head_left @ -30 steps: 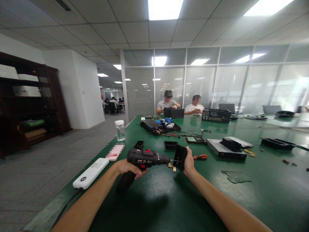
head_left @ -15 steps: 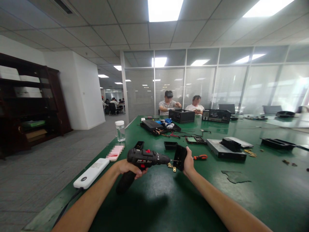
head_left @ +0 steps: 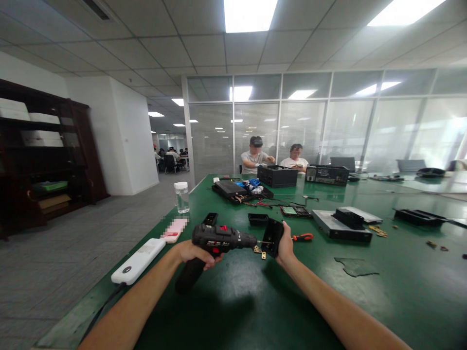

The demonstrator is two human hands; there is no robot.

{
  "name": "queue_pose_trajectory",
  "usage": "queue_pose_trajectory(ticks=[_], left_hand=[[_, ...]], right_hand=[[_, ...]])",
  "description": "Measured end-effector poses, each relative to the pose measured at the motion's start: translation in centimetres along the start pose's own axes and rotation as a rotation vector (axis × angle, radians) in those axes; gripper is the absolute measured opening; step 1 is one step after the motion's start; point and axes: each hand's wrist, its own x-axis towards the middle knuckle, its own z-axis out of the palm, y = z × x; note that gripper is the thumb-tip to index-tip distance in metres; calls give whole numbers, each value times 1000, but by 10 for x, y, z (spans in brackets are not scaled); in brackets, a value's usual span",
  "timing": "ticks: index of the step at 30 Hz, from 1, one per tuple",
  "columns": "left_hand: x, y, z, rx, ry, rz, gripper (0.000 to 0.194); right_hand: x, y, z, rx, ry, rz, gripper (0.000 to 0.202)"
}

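My left hand (head_left: 199, 253) is wrapped round the grip of a black cordless drill (head_left: 222, 239) with red details. The drill points right, and its thin bit reaches into an open black plastic box (head_left: 273, 237). That box stands tilted on its side in my right hand (head_left: 286, 245), whose fingers close on its right edge. Small brass pieces (head_left: 263, 255) lie on the green table just below the drill's tip. An orange and black screwdriver (head_left: 303, 237) rests right of my right hand. Where exactly the bit touches inside the box is too small to tell.
On the green table (head_left: 233, 311) are a white power strip (head_left: 139, 260), a pink phone (head_left: 176, 229), a clear jar (head_left: 181, 198), a black tray (head_left: 258, 219), a silver drive unit (head_left: 341, 227) and a glass-like shard (head_left: 356, 267). Two people sit behind a black case (head_left: 277, 176).
The black case at the far side has shifted slightly right. My hands, the drill and the black box have barely moved.
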Motion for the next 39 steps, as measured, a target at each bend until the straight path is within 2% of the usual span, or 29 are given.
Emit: queue_pose_trajectory(ticks=[39], left_hand=[[1,2,2,-18,-3,0,35]], right_hand=[[1,1,-1,45,-3,36,37]])
